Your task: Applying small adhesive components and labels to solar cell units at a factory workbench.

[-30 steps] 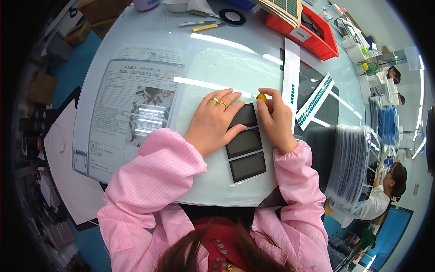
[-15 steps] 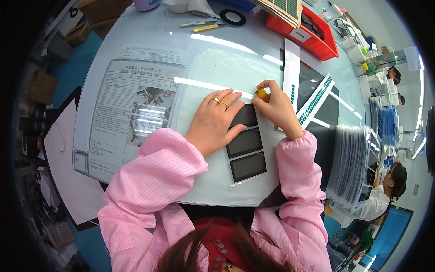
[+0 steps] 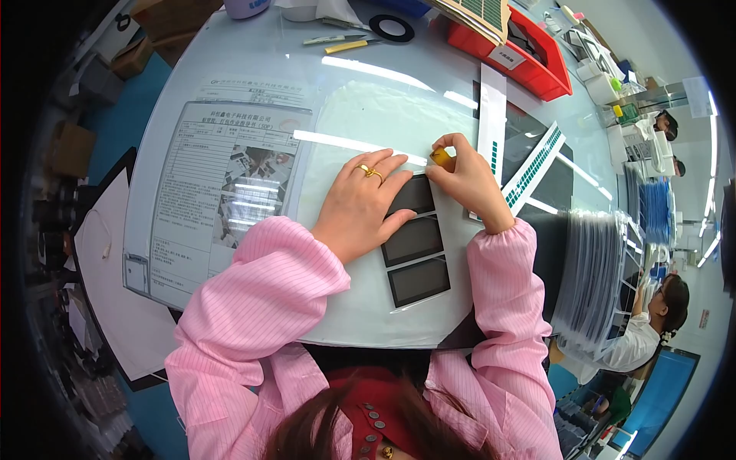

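Note:
Three dark rectangular panels [image 3: 419,283] with black borders lie in a column on a pale sheet [image 3: 368,307]. My left hand [image 3: 364,199] rests palm down with fingers spread, its fingertips on and beside the farthest panel [image 3: 415,196], partly hiding it. At that panel's far right corner, my right hand [image 3: 469,175] is closed, pinching a small yellow piece [image 3: 442,158] whose exact kind I cannot make out. The right fingertips are close to the left index finger.
White strips with green marks [image 3: 537,170] lie right of my right hand. A red bin [image 3: 548,80] stands at the far right, a black tape ring [image 3: 392,28] and a yellow-handled cutter [image 3: 346,47] at the back. A printed sheet [image 3: 192,184] lies left. Someone in white [image 3: 632,345] sits right.
Almost nothing differs. Both hands stay at the farthest panel, with only a very slight shift of the fingers and the yellow piece.

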A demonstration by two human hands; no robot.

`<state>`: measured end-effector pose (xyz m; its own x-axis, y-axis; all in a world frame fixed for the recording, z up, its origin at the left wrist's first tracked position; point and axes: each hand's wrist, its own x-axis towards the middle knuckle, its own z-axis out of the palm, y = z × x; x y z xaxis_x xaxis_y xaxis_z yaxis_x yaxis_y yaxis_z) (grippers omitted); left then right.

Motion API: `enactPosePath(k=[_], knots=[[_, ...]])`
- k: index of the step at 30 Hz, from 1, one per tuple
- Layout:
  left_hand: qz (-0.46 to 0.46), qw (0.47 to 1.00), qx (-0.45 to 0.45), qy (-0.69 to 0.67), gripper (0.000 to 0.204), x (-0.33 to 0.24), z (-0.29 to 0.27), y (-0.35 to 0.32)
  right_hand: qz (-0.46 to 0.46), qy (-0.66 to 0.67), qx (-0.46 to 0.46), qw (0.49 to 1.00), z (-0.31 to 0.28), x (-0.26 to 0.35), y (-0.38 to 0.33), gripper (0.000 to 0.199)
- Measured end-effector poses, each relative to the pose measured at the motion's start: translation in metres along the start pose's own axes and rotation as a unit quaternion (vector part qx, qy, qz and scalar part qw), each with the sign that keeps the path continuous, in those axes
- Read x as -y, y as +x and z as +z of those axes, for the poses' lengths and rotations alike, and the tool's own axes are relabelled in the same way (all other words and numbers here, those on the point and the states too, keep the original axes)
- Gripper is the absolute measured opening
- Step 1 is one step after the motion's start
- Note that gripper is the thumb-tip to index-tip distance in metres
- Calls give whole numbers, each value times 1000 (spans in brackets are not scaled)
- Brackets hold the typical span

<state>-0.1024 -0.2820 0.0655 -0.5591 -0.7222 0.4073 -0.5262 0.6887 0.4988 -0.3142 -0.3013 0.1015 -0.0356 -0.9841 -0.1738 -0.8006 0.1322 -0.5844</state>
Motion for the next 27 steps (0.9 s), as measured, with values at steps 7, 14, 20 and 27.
enactPosePath(k=[7, 14, 20, 27], knots=[[1, 1000, -4, -6, 47, 0, 0, 0, -22, 2, -22, 1000, 6, -5, -9, 34], [0, 1000, -5, -16, 47, 1, -1, 0, -166, 17, -132, 977, 26, -12, -37, 27], [0, 1000, -6, -14, 48, 2, -1, -1, -269, -57, -177, 945, 31, -13, -34, 30], [-2, 1000, -1, -13, 48, 2, 0, -1, -228, -38, -161, 959, 29, -12, -37, 27]])
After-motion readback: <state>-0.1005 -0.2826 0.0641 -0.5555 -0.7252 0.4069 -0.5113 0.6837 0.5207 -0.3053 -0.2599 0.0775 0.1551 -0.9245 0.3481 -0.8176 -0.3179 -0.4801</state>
